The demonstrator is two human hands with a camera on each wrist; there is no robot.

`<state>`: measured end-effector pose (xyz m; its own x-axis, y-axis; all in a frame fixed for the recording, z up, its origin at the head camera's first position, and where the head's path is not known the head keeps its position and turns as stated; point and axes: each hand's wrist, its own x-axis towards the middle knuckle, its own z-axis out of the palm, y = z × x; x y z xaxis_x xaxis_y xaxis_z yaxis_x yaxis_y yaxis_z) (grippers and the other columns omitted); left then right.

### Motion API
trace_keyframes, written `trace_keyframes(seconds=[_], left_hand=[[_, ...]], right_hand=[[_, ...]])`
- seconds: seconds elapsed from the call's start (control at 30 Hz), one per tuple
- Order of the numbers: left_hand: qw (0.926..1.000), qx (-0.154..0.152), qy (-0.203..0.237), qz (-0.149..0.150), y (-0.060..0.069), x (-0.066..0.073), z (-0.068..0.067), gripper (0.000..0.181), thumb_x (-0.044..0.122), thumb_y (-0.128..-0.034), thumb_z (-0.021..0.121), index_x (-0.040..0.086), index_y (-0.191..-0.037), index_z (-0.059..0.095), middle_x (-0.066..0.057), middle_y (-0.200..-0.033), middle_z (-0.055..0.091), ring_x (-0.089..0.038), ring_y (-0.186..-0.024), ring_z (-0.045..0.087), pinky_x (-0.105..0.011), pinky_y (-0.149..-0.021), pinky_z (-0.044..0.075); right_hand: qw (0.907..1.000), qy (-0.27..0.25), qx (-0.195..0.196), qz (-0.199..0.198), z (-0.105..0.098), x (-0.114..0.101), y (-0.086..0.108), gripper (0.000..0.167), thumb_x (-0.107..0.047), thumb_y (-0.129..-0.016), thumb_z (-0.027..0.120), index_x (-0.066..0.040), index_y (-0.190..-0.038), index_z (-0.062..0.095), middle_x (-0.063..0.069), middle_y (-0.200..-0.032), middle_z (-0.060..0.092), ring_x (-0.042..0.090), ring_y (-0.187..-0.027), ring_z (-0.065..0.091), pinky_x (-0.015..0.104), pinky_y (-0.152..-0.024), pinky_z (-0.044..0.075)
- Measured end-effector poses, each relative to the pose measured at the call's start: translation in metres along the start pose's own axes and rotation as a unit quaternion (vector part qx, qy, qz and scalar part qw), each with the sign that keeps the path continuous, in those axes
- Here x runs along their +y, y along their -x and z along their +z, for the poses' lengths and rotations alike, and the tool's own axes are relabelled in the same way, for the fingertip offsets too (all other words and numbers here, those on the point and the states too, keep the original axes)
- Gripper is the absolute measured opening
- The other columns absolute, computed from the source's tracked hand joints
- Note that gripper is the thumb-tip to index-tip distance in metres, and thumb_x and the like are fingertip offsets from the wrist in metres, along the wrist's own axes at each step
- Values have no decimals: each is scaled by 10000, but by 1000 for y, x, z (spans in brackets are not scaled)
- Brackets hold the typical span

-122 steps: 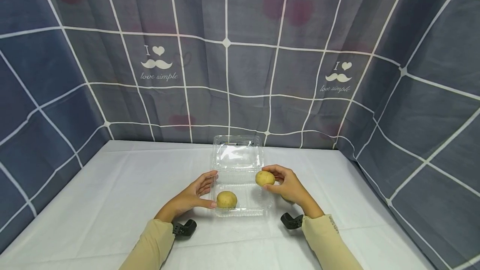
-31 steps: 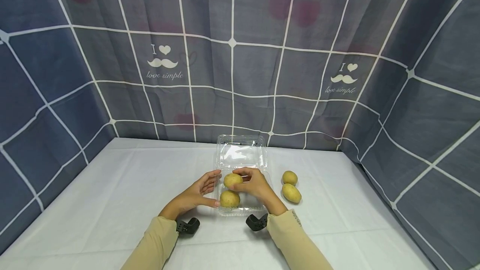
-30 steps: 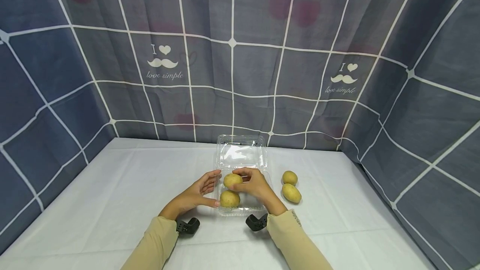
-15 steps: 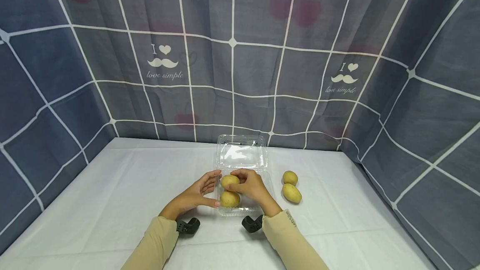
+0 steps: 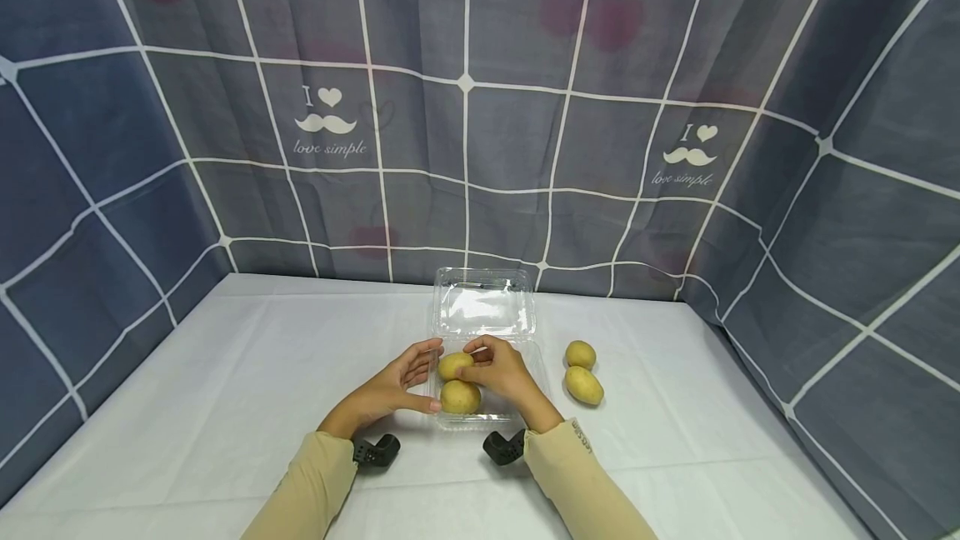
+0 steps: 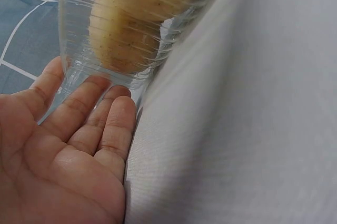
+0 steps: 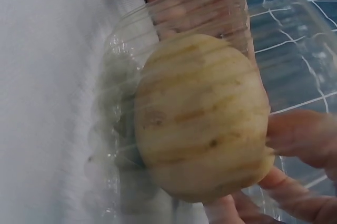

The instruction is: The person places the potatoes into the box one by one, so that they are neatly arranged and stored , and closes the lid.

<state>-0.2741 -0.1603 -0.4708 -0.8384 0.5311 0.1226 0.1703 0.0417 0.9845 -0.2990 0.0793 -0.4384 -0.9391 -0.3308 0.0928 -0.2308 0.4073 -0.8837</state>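
A clear plastic clamshell container (image 5: 480, 420) sits on a counter (image 5: 262, 390) covered in white cloth, its lid (image 5: 483, 307) folded back at the container's far edge. Inside the container, along its left side, two yellow potatoes lie one behind the other: a front potato (image 5: 460, 397) near the container's front left corner, and a rear potato (image 5: 453, 366) just behind it, the two touching or nearly so. A person's right hand (image 5: 501, 372) reaches over the container from its right side; its grip is narrow, with thumb and fingers curled at the right end of the rear potato, so that this potato lies directly at the fingertips, though how firmly it is held cannot be told. The left hand (image 5: 384, 390) stands at the container's left side, its grip wide and holding nothing, fingers extended against the outside of the ribbed wall and thumb tip beside the front potato. Well apart from the container, on its right, two more potatoes rest close together, a smaller loose potato (image 5: 580, 354) behind a larger loose potato (image 5: 583, 386). In front of the container are beige sleeves (image 5: 303, 490) and black wrist cameras (image 5: 377, 451). Behind it hangs a grey-blue curtain (image 5: 495, 140) with white grid lines, printed hearts and moustaches, and the words "love simple".
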Motion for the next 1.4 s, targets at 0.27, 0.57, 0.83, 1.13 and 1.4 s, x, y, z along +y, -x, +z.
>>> trace_keyframes(seconds=[0.27, 0.57, 0.83, 1.13, 1.4], left_hand=[[10000, -10, -1, 26, 0, 0, 0, 1086, 68, -879, 897, -104, -1665, 168, -374, -1719, 190, -561, -1587, 201, -639, -1307, 213], [10000, 19, -38, 21, 1, -1, -2, 1075, 64, -886, 892, -94, -1668, 172, -371, -1719, 196, -554, -1589, 203, -632, -1306, 218], [10000, 25, -42, -2, 1, -2, -2, 1080, 75, -885, 895, -83, -1673, 174, -362, -1724, 194, -551, -1589, 204, -624, -1308, 224], [10000, -7, -47, 26, 1, -2, -2, 1075, 90, -887, 897, -78, -1672, 183, -364, -1720, 202, -555, -1587, 207, -629, -1304, 224], [10000, -4, -40, 3, 0, -1, -1, 1091, 71, -877, 898, -96, -1667, 165, -366, -1719, 202, -553, -1588, 206, -629, -1307, 221]], right_hand=[[9998, 148, -107, 46, -3, -1, 1, 299, -92, -873, 842, 31, -1114, 714, 206, -1053, 782, 304, -987, 757, 385, -828, 651], [9985, 474, -228, 164, -9, -1, 1, 295, -112, -897, 835, 34, -1140, 754, 189, -1053, 786, 302, -983, 751, 379, -824, 647], [9977, 605, -296, 3, -10, -1, 3, 296, -121, -920, 825, 48, -1156, 762, 161, -1070, 782, 317, -1015, 746, 422, -865, 653], [9960, 718, -407, -345, -19, -5, 8, 304, -122, -914, 822, 41, -1167, 772, 182, -1127, 783, 342, -1004, 776, 414, -870, 665], [9947, 427, -744, -572, -34, 0, 15, 346, -138, -940, 812, 38, -1232, 757, 175, -1192, 770, 253, -1024, 746, 363, -914, 630]])
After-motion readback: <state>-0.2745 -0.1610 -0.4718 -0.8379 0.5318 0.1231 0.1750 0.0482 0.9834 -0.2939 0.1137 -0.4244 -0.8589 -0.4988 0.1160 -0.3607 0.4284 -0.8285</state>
